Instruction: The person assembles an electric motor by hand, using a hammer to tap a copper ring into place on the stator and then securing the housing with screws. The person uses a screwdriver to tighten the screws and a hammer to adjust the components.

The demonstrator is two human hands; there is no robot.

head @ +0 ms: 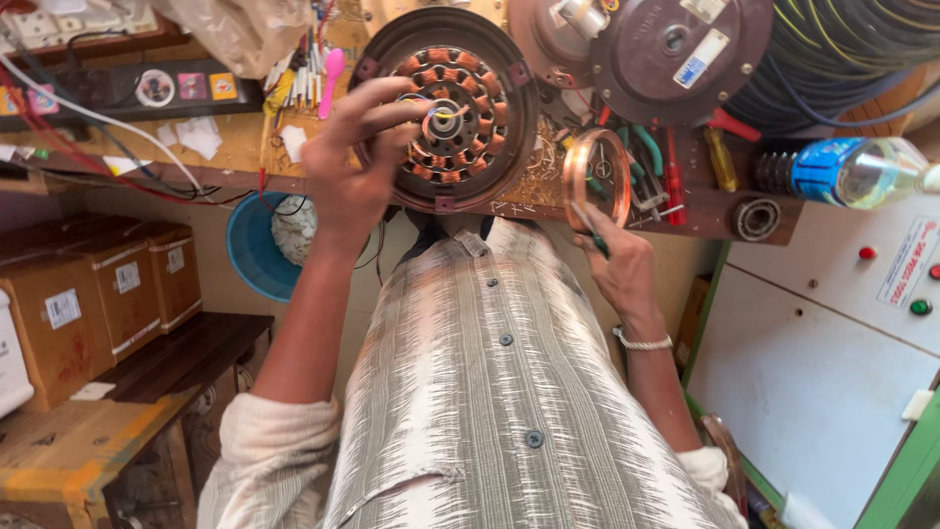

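Wooden workbench (245, 147) runs across the top of the view, cluttered edge to edge. At right, a white cabinet (813, 372) with a green frame carries red and green buttons on its top panel. At left, below the bench, cardboard boxes (98, 294) sit on a dark wooden shelf. The person's striped button shirt (490, 392) fills the lower centre.

On the bench, straight ahead: a round fan motor (452, 113), dark housing, with a ring of copper-wound stator coils and a central shaft. Just beside it to the right, a second round motor cover (666, 49), brown, tilted, with a label on it. A blue bowl (257, 245) holding a pale cloth sits below the bench edge at left. A plastic bottle (852, 171) with a blue label lies on its side at far right. Screwdrivers and pliers with red and green handles (676, 176) lie between the motor and the bottle.

Left hand (357, 162) is up on the motor, fingers spread and curled over the left side of the coil ring, fingertips touching the windings near the shaft. Right hand (619, 269), a metal bangle on its wrist, is closed on the lower edge of a loose copper wire coil (595, 181), held upright just to the right of the motor. The hands are well apart.
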